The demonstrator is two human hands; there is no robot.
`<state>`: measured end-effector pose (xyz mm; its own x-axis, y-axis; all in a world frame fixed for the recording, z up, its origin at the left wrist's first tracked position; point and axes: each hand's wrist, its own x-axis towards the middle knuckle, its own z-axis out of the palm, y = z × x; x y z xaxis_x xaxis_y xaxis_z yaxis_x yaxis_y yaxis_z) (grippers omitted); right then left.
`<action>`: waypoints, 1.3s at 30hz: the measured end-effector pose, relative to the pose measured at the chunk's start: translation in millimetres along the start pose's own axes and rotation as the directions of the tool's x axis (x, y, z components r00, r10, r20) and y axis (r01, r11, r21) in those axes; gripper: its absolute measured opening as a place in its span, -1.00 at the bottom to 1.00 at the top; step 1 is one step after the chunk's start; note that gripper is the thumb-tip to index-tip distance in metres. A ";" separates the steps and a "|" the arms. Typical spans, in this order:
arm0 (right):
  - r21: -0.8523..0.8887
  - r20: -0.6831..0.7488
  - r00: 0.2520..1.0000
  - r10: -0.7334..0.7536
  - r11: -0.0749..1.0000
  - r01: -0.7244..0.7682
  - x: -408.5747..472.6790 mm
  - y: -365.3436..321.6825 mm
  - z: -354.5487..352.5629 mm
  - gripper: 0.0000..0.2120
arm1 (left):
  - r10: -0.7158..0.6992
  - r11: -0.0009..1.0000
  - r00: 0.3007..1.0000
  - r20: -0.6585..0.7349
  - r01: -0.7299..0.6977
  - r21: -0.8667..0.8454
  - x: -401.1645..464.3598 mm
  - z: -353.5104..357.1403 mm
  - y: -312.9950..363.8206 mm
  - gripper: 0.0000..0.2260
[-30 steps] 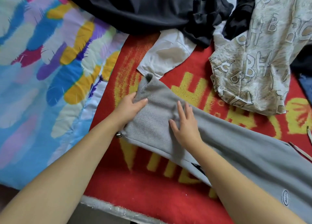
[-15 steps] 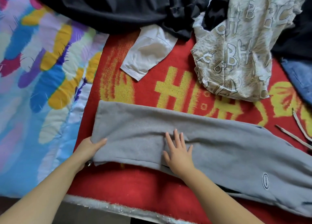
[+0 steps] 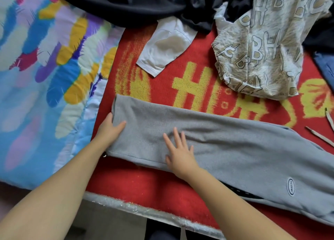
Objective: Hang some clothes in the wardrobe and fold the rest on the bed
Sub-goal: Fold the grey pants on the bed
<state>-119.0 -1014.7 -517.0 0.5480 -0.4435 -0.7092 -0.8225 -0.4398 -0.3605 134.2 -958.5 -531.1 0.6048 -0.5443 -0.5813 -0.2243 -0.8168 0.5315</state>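
**Bedding beneath the laundry**

A red blanket (image 3: 162, 182) patterned in yellow is spread across the middle. To its left, touching its edge, a quilt (image 3: 36, 95) printed with blue, yellow, purple and pink shapes is laid. A silvery padded edge (image 3: 144, 211) is seen along the blanket's near border.

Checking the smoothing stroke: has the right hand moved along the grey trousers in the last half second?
No. The right hand lies flat on the grey trousers at the same spot, as far from their cuff end as before; only the camera shifted.
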 end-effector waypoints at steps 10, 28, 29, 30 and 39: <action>0.996 -0.021 1.000 -0.017 -0.085 0.020 -20.1 6.2 -88.0 -0.27 | 0.372 0.916 0.814 0.446 -0.400 -0.033 -128.6 69.7 106.8 -0.34; 0.294 -0.451 0.886 0.112 0.955 0.029 -72.4 148.2 -22.2 -0.50 | 0.289 0.887 0.923 0.252 -0.357 0.291 -136.9 140.9 57.5 -0.56; 0.224 -0.358 0.934 0.011 0.972 0.075 -74.9 144.0 -13.2 -0.56 | 0.299 0.857 0.897 0.326 -0.403 0.321 -142.5 140.7 47.2 -0.57; 0.157 -0.277 0.959 -0.058 0.982 0.105 -76.6 141.8 -7.1 -0.61 | 0.319 0.831 0.881 0.350 -0.438 0.343 -147.2 141.4 39.1 -0.58; 0.204 -0.283 0.959 0.006 0.977 0.054 -32.0 117.4 -74.7 -0.61 | 0.324 0.657 0.865 0.384 -0.498 0.566 -137.1 145.1 36.0 -0.64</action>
<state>-221.7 -1110.4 -491.4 0.5637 -0.6490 -0.5109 -0.8053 -0.2943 -0.5146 -67.6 -941.0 -521.7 0.1571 -0.8088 -0.5667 -0.8808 -0.3743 0.2901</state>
